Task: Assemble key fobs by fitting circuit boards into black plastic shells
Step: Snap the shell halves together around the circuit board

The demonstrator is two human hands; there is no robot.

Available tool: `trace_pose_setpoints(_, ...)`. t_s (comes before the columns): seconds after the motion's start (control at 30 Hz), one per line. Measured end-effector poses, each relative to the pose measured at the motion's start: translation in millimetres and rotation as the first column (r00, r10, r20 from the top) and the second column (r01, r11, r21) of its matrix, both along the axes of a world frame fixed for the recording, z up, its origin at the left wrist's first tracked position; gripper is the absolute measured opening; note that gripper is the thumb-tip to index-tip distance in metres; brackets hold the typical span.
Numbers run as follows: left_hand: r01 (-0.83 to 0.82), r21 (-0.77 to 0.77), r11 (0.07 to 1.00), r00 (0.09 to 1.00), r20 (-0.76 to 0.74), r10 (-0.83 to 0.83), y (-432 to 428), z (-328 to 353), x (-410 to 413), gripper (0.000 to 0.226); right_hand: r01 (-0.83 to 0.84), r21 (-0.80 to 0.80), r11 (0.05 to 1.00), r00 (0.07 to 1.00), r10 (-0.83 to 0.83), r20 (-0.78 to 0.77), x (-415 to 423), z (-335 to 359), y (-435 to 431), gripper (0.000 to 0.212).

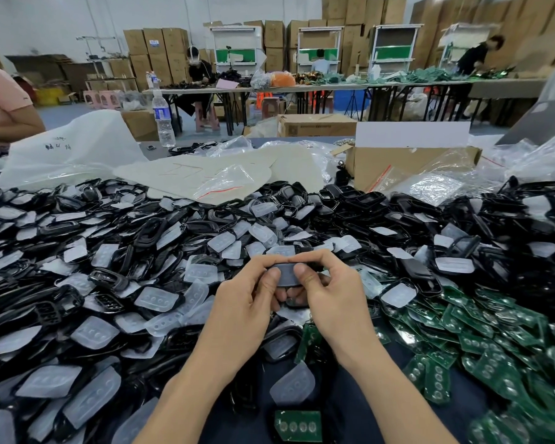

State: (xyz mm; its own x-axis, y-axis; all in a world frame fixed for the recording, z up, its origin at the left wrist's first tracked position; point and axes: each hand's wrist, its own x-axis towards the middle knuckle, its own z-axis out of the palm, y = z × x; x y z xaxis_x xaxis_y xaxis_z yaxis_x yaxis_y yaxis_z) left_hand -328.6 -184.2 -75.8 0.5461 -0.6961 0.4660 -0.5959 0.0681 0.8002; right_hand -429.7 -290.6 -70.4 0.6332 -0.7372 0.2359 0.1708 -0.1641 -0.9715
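Note:
Both hands hold one black key fob shell (287, 274) at the middle of the view, above the heap. My left hand (250, 302) grips its left side with the thumb pressed on top. My right hand (330, 296) grips its right side the same way. A translucent pad shows on the shell between the two thumbs. Black plastic shells (109, 283) and translucent rubber pads (156, 298) lie heaped across the table to the left and behind. Green circuit boards (494, 341) are piled at the right, and a single green board (298, 426) lies near the front edge.
A cardboard box (407, 165) and clear plastic bags (446, 184) stand behind the heap at the right. White bags (71, 149) and a water bottle (162, 116) are at the back left. A person's sleeve (4, 94) shows at far left. Other workers sit at far tables.

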Motion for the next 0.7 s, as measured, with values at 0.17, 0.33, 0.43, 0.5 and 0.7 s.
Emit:
trace_pose_setpoints(0.17, -0.030, 0.099, 0.995, 0.994, 0.103, 0.020, 4, -5, 3, 0.017, 0.005, -0.104, 0.995, 0.999, -0.009, -0.043, -3, -4, -2, 0.028)
trace_pose_setpoints(0.33, -0.121, 0.142, 0.982, 0.976, 0.199, 0.091, 6, -2, 8, 0.017, -0.032, -0.330, 0.943, 0.995, -0.003, -0.103, -6, -1, -5, 0.033)
trace_pose_setpoints(0.43, -0.121, 0.133, 0.984, 0.975, 0.202, 0.092, 6, -3, 9, 0.014, -0.069, -0.317, 0.946, 0.994, 0.040, -0.098, -7, 0, -4, 0.031)
trace_pose_setpoints(0.5, -0.118, 0.117, 0.986, 0.980, 0.174, 0.096, 6, -3, 10, 0.014, -0.089, -0.230, 0.969, 0.995, 0.074, -0.071, -8, 3, -3, 0.029)
trace_pose_setpoints(0.7, -0.130, -0.003, 0.991, 0.975, -0.182, 0.128, 8, 0, 10, 0.015, -0.051, -0.172, 0.984, 0.976, 0.013, -0.217, -27, 15, -8, 0.014)
